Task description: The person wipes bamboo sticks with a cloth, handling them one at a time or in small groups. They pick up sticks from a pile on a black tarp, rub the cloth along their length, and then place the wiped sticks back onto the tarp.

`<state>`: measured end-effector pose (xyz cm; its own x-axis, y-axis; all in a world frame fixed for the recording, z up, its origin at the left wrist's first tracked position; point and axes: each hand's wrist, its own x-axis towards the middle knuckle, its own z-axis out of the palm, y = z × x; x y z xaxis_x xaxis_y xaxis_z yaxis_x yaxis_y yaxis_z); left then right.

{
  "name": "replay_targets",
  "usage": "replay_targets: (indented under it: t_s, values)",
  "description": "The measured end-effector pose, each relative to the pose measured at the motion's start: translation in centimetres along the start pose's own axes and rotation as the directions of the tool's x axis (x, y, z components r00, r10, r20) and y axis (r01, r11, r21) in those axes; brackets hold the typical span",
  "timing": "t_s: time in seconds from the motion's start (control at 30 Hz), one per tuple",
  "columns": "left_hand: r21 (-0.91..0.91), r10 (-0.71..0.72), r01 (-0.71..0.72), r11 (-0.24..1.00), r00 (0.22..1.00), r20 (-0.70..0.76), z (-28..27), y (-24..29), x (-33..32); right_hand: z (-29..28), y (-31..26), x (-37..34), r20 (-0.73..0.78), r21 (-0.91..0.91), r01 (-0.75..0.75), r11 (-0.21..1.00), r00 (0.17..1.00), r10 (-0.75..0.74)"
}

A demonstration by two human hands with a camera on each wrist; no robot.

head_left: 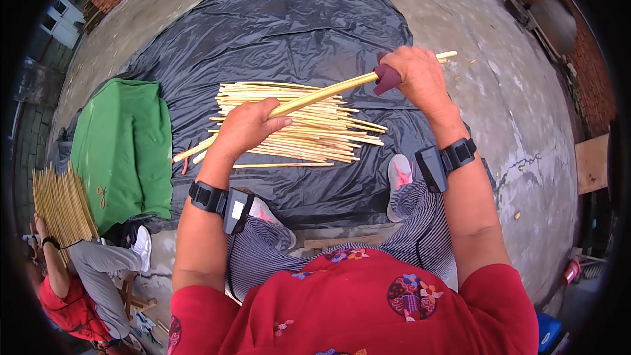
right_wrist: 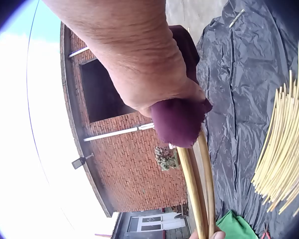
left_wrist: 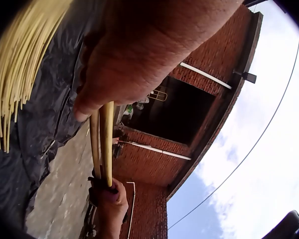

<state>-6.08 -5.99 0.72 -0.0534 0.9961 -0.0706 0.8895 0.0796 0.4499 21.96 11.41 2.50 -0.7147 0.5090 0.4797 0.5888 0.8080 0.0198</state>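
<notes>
A few long, pale yellow peeled sticks [head_left: 325, 94] slant across the front of the body, higher on the right. My left hand [head_left: 246, 126] grips them toward their lower end, the thumb lying along them. Farther up, my right hand [head_left: 420, 77] holds the same sticks through a dark purple cloth [right_wrist: 179, 122] folded round them. Their tips poke out past that hand. Below lies a loose pile of similar sticks [head_left: 289, 139] on a black plastic sheet [head_left: 263, 33]. In the left wrist view the held sticks [left_wrist: 107, 144] run side by side between both hands.
A green cloth [head_left: 125, 138] lies to the left, with scissors [head_left: 100, 196] on it. Beyond it another person [head_left: 72, 302] sits with an upright bundle of sticks [head_left: 62, 204]. Concrete ground [head_left: 519, 118] borders the sheet on the right. A shoe [head_left: 399, 181] stands at its near edge.
</notes>
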Motion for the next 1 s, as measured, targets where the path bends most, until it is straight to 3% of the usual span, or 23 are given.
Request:
replay_targets:
  t_s: [0.13, 0.23, 0.33, 0.4, 0.43, 0.47, 0.5, 0.53, 0.57, 0.63, 0.7, 0.77, 0.9, 1.0]
  values:
    - [-0.075, -0.015, 0.016, 0.997, 1.000, 0.022, -1.3, -0.8, -0.8, 0.0, 1.4, -0.3, -0.108, -0.060, -0.041, 0.997, 0.994, 0.035]
    - [-0.098, -0.054, 0.058, 0.994, 0.998, 0.041, -1.9, -1.4, -1.3, -0.2, 1.7, -0.5, -0.218, -0.182, -0.174, 0.968, 0.967, 0.133]
    - [-0.078, -0.081, 0.082, 0.994, 0.997, 0.011, -1.9, -2.4, -1.7, -0.2, 3.5, -0.7, -0.323, -0.134, -0.339, 0.931, 0.904, 0.282]
    - [0.051, -0.093, 0.096, 0.994, 0.994, -0.055, -1.6, -3.5, -1.8, -0.3, 4.4, -0.7, -0.321, 0.077, -0.498, 0.864, 0.808, 0.494]
    - [0.006, -0.134, 0.136, 0.991, 0.982, -0.135, -1.5, -3.8, -1.6, -0.4, 4.8, -0.7, -0.301, 0.181, -0.566, 0.805, 0.747, 0.593]
    - [-0.042, -0.177, 0.172, 0.984, 0.961, -0.211, -1.5, -4.0, -1.6, -0.4, 5.2, -0.8, -0.210, 0.443, -0.548, 0.710, 0.706, 0.676]
    - [-0.090, -0.219, 0.202, 0.975, 0.933, -0.287, -1.4, -4.4, -1.3, -0.5, 5.8, -0.8, -0.100, 0.669, -0.498, 0.551, 0.675, 0.731]
    - [-0.271, -0.201, 0.113, 0.956, 0.924, -0.324, -1.5, -4.0, -0.8, -0.9, 5.8, -0.6, 0.023, 0.840, -0.422, 0.342, 0.657, 0.754]
    - [-0.483, -0.240, 0.110, 0.869, 0.947, -0.215, -1.7, -3.5, -0.7, -1.1, 5.6, -0.3, 0.150, 0.940, -0.326, 0.097, 0.653, 0.742]
    - [-0.817, -0.235, 0.149, 0.557, 0.972, 0.017, -1.6, -1.0, -0.2, -0.8, 3.6, 0.1, 0.418, 0.903, -0.248, -0.349, 0.692, 0.589]
    - [-0.925, -0.122, 0.093, 0.370, 0.991, 0.051, -0.4, 1.3, 0.5, -0.8, 0.5, 1.1, 0.509, 0.807, -0.195, -0.558, 0.711, 0.486]
    - [-0.962, -0.045, 0.101, 0.255, 0.995, 0.093, 0.6, 3.2, 1.2, -0.6, -1.7, 2.0, 0.466, 0.769, -0.142, -0.624, 0.792, 0.394]
    - [-0.971, 0.013, 0.170, 0.168, 0.985, 0.175, 2.5, 5.4, 2.5, -0.5, -5.0, 3.2, 0.389, 0.696, -0.055, -0.716, 0.867, 0.311]
    - [-0.965, 0.092, 0.211, 0.156, 0.969, 0.227, 3.8, 6.3, 3.1, -0.3, -6.8, 3.3, 0.405, 0.728, -0.122, -0.675, 0.870, 0.281]
